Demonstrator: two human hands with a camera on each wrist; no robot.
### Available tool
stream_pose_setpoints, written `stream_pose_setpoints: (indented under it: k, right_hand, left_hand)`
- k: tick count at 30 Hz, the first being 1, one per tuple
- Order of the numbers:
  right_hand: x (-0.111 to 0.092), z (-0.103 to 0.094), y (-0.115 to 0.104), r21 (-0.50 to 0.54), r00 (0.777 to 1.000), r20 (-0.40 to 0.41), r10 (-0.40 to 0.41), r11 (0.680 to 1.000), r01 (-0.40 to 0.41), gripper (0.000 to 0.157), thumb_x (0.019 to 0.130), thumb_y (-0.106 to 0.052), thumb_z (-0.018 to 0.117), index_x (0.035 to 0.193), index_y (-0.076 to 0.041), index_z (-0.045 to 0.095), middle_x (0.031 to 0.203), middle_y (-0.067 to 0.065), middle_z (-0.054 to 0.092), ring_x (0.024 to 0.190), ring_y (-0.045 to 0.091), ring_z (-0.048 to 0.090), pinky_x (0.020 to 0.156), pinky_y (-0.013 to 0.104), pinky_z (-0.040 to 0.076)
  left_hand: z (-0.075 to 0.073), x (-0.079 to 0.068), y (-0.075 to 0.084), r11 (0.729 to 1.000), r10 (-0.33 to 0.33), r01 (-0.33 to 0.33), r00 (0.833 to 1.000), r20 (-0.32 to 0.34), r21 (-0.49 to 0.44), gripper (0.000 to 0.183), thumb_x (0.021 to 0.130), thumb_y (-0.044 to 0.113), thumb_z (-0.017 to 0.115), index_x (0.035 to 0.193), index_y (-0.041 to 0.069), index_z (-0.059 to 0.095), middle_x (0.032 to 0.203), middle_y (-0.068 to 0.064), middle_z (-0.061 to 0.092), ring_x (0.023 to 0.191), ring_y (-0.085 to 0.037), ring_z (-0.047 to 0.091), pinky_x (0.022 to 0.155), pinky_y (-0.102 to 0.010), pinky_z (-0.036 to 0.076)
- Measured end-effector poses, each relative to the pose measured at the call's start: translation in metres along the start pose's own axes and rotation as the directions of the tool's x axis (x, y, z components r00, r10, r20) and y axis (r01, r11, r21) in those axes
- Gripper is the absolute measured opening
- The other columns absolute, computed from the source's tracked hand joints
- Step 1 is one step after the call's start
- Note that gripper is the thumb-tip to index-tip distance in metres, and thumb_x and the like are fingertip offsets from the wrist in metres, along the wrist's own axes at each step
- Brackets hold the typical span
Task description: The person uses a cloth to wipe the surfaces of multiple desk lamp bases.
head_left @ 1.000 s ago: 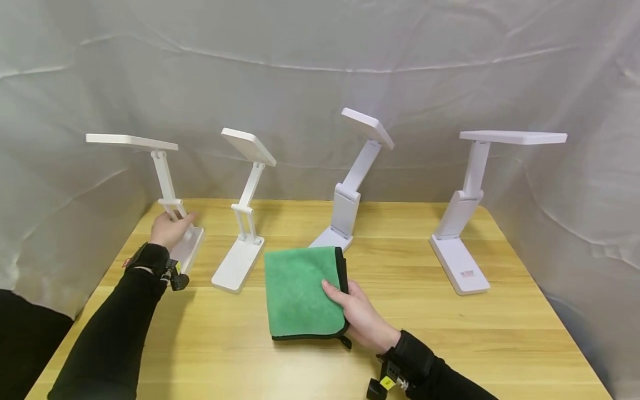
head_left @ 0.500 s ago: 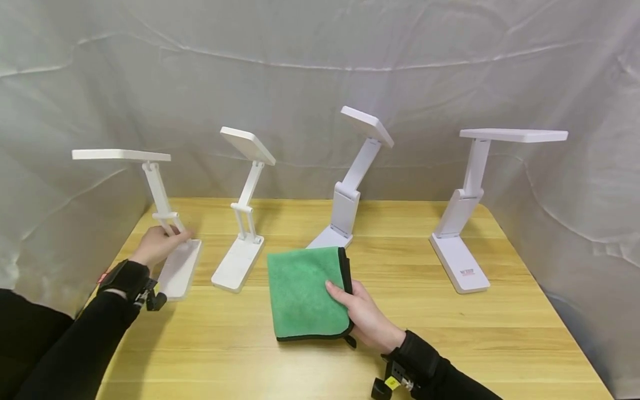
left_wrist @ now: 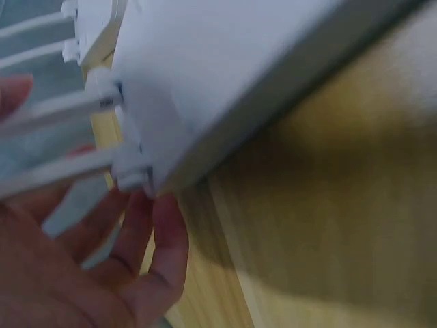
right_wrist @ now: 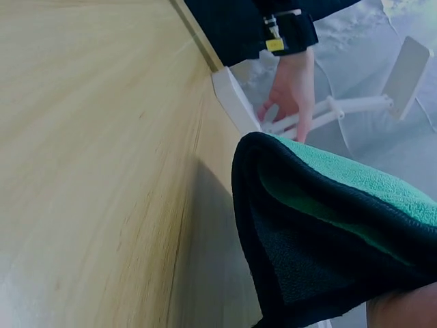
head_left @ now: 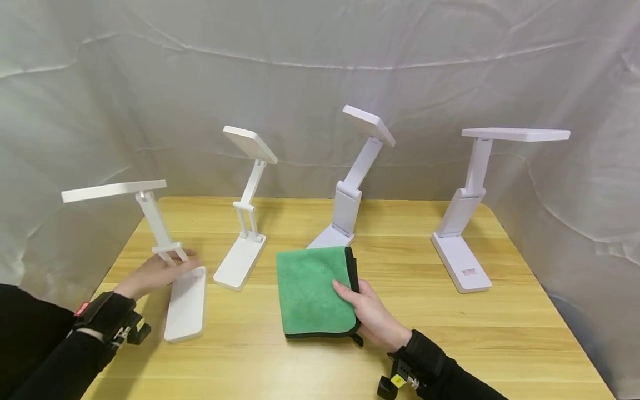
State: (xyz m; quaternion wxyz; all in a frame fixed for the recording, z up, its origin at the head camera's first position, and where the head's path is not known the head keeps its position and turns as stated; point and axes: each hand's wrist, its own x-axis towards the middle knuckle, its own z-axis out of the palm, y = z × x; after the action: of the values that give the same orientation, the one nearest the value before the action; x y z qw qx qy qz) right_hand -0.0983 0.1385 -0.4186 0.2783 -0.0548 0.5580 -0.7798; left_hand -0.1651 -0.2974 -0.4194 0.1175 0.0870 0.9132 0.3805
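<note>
At the left of the table, a white folding desk lamp [head_left: 186, 308] has its flat head raised on a hinged arm. My left hand [head_left: 152, 273] grips the lower arm of this lamp, just above the base. In the left wrist view the fingers [left_wrist: 169, 239] reach under the hinge end of the lamp's base [left_wrist: 198, 61]; whether the base is fully on the table I cannot tell. My right hand [head_left: 375, 316] holds a folded green cloth [head_left: 316, 294] with black edging by its right side, thumb on top. The rest of those fingers are hidden behind the cloth.
Three more white desk lamps stand unfolded along the back: one [head_left: 241, 258] right of the held lamp, one [head_left: 346, 214] partly behind the cloth, one [head_left: 461, 264] at the right. A pale fabric sheet [head_left: 320, 66] hangs behind the wooden table [head_left: 500, 344].
The left lamp has come toward me with my left hand, and its head now sits lower and tilts. The cloth and right hand have shifted slightly right.
</note>
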Motion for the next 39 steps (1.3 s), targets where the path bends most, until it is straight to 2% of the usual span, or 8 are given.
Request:
stream_pose_setpoints:
  k: [7,11,19,24,31,33,35,39]
  right_hand:
    - [-0.004,-0.007,-0.001,-0.012,0.999,-0.04,0.021,1.0,-0.022,0.054,0.097,-0.034,0.051,0.139,-0.002,0.036,0.125,0.014,0.057,0.111,0.025,0.057,0.091,0.041,0.049]
    - [-0.007,-0.014,-0.003,0.028,0.998,-0.063,0.022,0.999,-0.02,0.054,0.098,-0.031,0.05,0.14,-0.003,0.032,0.125,0.013,0.056,0.111,0.025,0.057,0.092,0.042,0.048]
    - [-0.014,-0.025,-0.008,0.084,0.996,-0.084,-0.003,0.996,0.01,0.047,0.099,-0.026,0.048,0.138,-0.005,0.032,0.118,0.009,0.058,0.108,0.024,0.058,0.09,0.043,0.049]
    - [-0.017,-0.032,-0.012,0.01,0.988,-0.153,-0.015,1.0,0.017,0.047,0.098,-0.029,0.049,0.136,-0.005,0.035,0.116,0.01,0.058,0.105,0.023,0.059,0.088,0.042,0.05]
    - [-0.02,-0.036,-0.021,-0.173,0.954,-0.274,-0.119,0.982,0.073,0.053,0.096,-0.041,0.051,0.133,-0.003,0.044,0.119,0.016,0.058,0.104,0.025,0.061,0.086,0.041,0.052]
    - [-0.02,-0.037,-0.022,-0.322,0.935,-0.268,-0.232,0.936,0.14,0.047,0.097,-0.038,0.05,0.128,-0.002,0.05,0.117,0.017,0.061,0.103,0.024,0.062,0.086,0.037,0.052]
    - [-0.02,-0.04,-0.023,-0.513,0.895,-0.222,-0.386,0.827,0.229,0.038,0.099,-0.03,0.049,0.122,-0.001,0.056,0.114,0.017,0.064,0.101,0.02,0.063,0.086,0.033,0.052]
    - [-0.018,-0.045,-0.023,-0.808,0.733,0.019,-0.68,0.421,0.412,0.019,0.095,-0.007,0.053,0.11,0.0,0.062,0.097,0.016,0.068,0.086,0.016,0.063,0.074,0.032,0.054]
  left_hand:
    - [0.015,-0.019,0.008,0.99,0.132,-0.137,0.987,0.095,0.045,0.048,0.097,0.033,0.052,0.128,-0.004,0.054,0.134,-0.03,0.047,0.122,-0.051,0.04,0.094,-0.063,0.038]
    - [0.028,-0.025,0.012,0.977,0.196,-0.203,0.976,0.093,0.068,0.04,0.1,0.03,0.048,0.125,0.002,0.059,0.132,-0.027,0.05,0.121,-0.051,0.041,0.094,-0.065,0.036]
    - [0.06,-0.025,0.031,0.969,0.228,-0.232,0.972,0.06,0.08,0.033,0.1,0.034,0.044,0.107,0.012,0.068,0.119,-0.013,0.063,0.113,-0.038,0.054,0.09,-0.055,0.045]
    - [0.082,-0.021,0.052,0.966,0.231,-0.233,0.972,0.029,0.114,0.029,0.098,0.038,0.048,0.086,0.018,0.065,0.117,-0.004,0.066,0.105,-0.027,0.06,0.081,-0.041,0.053]
    - [0.113,-0.006,0.08,0.936,0.315,-0.306,0.949,-0.025,0.175,0.02,0.096,0.032,0.055,0.1,0.017,0.067,0.096,0.001,0.069,0.086,-0.015,0.064,0.068,-0.025,0.054]
    - [0.122,0.0,0.086,0.928,0.337,-0.326,0.941,-0.036,0.181,0.017,0.095,0.031,0.055,0.098,0.018,0.066,0.094,0.002,0.068,0.082,-0.011,0.063,0.066,-0.023,0.053]
    - [0.13,0.006,0.093,0.921,0.358,-0.344,0.933,-0.049,0.182,0.014,0.095,0.029,0.056,0.093,0.019,0.066,0.091,0.003,0.068,0.078,-0.008,0.062,0.063,-0.022,0.052]
    - [0.143,0.018,0.107,0.912,0.38,-0.363,0.923,-0.062,0.19,0.014,0.095,0.028,0.057,0.088,0.02,0.065,0.079,0.009,0.067,0.062,-0.002,0.057,0.054,-0.019,0.049]
